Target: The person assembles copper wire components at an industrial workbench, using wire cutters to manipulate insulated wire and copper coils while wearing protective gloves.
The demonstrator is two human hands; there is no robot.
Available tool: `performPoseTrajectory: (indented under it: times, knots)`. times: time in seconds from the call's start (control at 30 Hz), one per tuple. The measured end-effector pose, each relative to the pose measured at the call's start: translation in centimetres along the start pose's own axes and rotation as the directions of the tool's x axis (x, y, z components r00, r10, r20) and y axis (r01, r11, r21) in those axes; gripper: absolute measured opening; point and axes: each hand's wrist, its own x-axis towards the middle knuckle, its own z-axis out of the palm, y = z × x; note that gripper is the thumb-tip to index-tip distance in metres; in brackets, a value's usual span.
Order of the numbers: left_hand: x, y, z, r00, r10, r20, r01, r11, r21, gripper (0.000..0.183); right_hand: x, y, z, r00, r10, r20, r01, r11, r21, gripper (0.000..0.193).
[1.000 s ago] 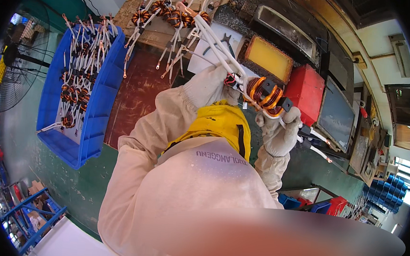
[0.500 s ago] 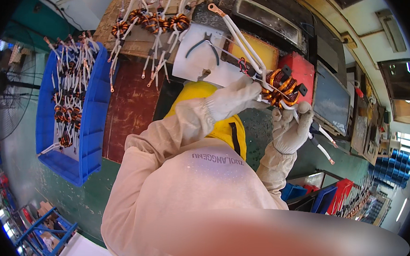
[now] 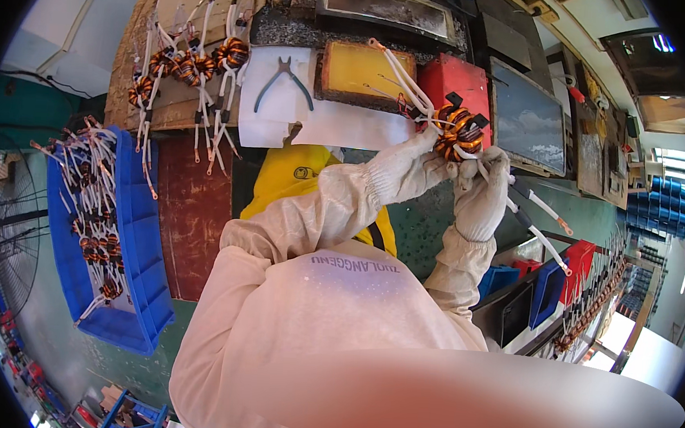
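Observation:
A copper-wound ring coil [image 3: 459, 132] with black clips and white sleeved leads [image 3: 409, 81] is held up in front of the red box. My left hand [image 3: 418, 162], in a pale glove, grips it at its lower left, where the leads come out. Closed at the coil's lower right is my right hand [image 3: 483, 190], also gloved. One group of leads points up and left, ending in a copper lug. Other leads [image 3: 526, 217] with black sleeves hang down past my right hand. The gloves hide some of the coil's underside.
Pliers [image 3: 284, 85] lie on white paper beside a yellow-filled tray [image 3: 367, 73]. A red box [image 3: 445, 75] and a dark-framed panel [image 3: 528, 108] stand behind the coil. More coils [image 3: 185, 67] lie at left on the bench; a blue bin [image 3: 146, 241] holds several others.
The view has swung, so the bench things sit further left. Relative to them, the coil has moved right and nearer me, still in both hands. The hanging leads have spread apart.

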Motion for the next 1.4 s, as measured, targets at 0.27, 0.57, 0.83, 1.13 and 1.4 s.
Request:
performPoseTrajectory:
  times: [0.27, 0.57, 0.83, 1.13, 1.4]
  knots:
    - [1.2, 1.2, -2.0, 0.996, -0.048, -0.07, 0.04, 0.994, -0.105, 0.033, 1.8, 1.7, -0.3, 0.998, 0.03, -0.053, -0.032, 0.998, -0.046, 0.028]
    - [1.1, 1.6, -2.8, 0.996, -0.055, -0.069, 0.046, 0.991, -0.126, 0.036, 2.1, 1.9, 0.7, 0.988, 0.113, -0.104, -0.126, 0.983, -0.134, 0.028]
    - [1.4, 1.8, -3.7, 0.994, -0.076, -0.084, 0.066, 0.991, -0.117, 0.037, 2.1, 2.1, 1.4, 0.987, 0.119, -0.111, -0.129, 0.987, -0.092, 0.024]
    - [1.5, 1.9, -3.2, 0.995, -0.076, -0.062, 0.067, 0.989, -0.135, 0.038, 2.5, 2.5, 0.6, 0.99, 0.099, -0.1, -0.107, 0.99, -0.087, 0.025]
    - [1.2, 1.8, -2.7, 0.996, -0.088, -0.031, 0.083, 0.986, -0.146, 0.037, 2.2, 1.7, 0.0, 0.99, 0.106, -0.092, -0.114, 0.989, -0.094, 0.029]
